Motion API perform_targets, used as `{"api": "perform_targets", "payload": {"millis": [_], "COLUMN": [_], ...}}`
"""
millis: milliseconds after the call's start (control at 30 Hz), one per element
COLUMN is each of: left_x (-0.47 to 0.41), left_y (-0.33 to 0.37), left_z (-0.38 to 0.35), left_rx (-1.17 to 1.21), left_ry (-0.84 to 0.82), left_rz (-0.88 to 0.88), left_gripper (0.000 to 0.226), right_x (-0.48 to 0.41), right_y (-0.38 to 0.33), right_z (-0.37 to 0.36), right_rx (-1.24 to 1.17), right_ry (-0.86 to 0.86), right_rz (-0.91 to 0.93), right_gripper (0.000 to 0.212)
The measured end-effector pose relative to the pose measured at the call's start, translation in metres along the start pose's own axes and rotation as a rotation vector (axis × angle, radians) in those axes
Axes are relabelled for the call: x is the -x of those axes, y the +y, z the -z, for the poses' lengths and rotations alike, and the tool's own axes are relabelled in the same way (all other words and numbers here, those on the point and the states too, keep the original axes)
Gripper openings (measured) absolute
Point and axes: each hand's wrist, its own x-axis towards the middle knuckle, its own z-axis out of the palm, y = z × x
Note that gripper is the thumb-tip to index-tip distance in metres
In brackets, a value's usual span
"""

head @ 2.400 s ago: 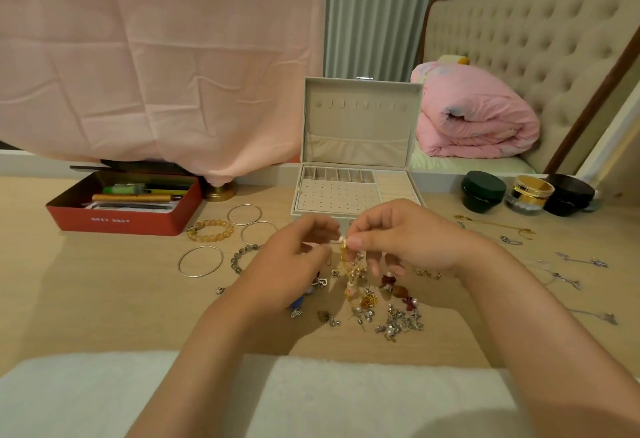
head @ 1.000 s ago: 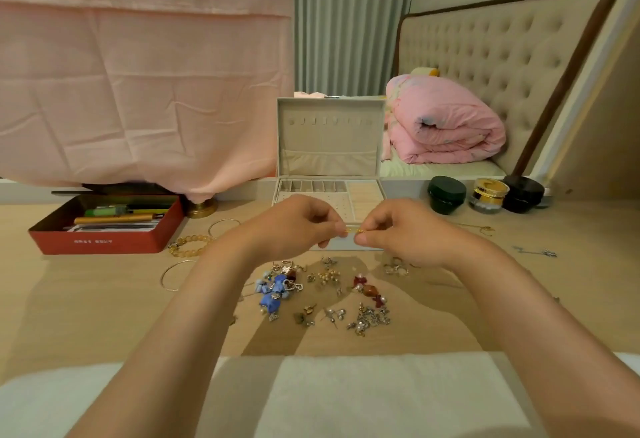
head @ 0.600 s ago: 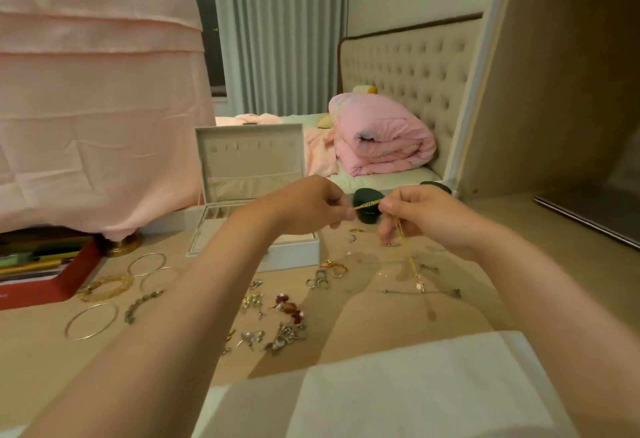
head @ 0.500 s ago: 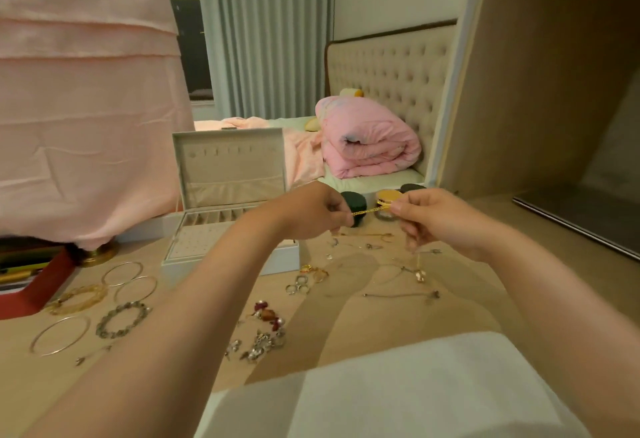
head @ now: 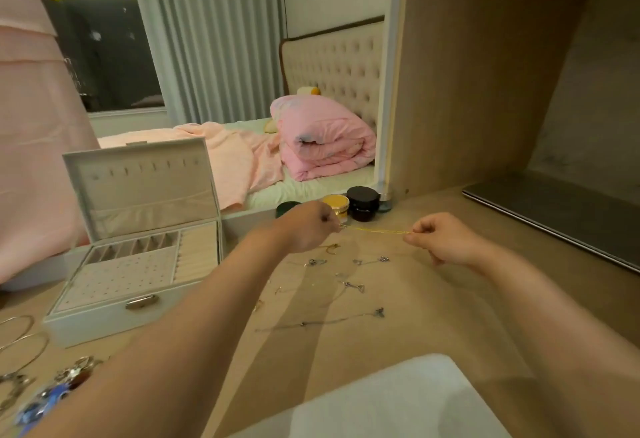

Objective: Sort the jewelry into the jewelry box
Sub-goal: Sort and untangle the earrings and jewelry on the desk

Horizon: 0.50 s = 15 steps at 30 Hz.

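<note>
A thin gold chain [head: 375, 230] is stretched taut above the wooden table between my two hands. My left hand [head: 308, 226] pinches its left end and my right hand [head: 441, 238] pinches its right end. The white jewelry box [head: 114, 309] stands open at the left, lid upright, its trays showing no jewelry. Several thin silver chains [head: 355, 286] and small pieces lie on the table below my hands. Bangles [head: 22, 340] and a heap of earrings and charms [head: 55, 389] lie at the lower left, partly hidden by my left forearm.
Three small jars stand behind my hands: a dark green one [head: 285, 208], a gold one [head: 336, 203] and a black one [head: 363, 202]. A grey laptop [head: 554, 209] lies shut at the right. A wooden panel [head: 485, 74] rises behind. A white cloth [head: 381, 403] covers the near edge.
My view has swung to the right, so the box now sits at the left. My hands have drawn apart and the gold chain is pulled out straight between them.
</note>
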Motion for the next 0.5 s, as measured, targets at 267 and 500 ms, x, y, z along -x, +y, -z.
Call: {"api": "perform_targets", "payload": {"millis": [267, 500], "left_x": [-0.069, -0.105], "left_y": [0.009, 0.002], "left_z": [-0.051, -0.080], "left_rx": [0.121, 0.112], "left_ry": [-0.094, -0.101], "left_rz": [0.101, 0.167], "left_gripper": [0.008, 0.018], "right_x": [-0.054, -0.082], "right_y": [0.012, 0.017], "right_z": [-0.021, -0.041], "right_rx": [0.040, 0.136], "right_ry": [0.088, 0.061], "right_rz": [-0.072, -0.065], "right_gripper": [0.042, 0.020]}}
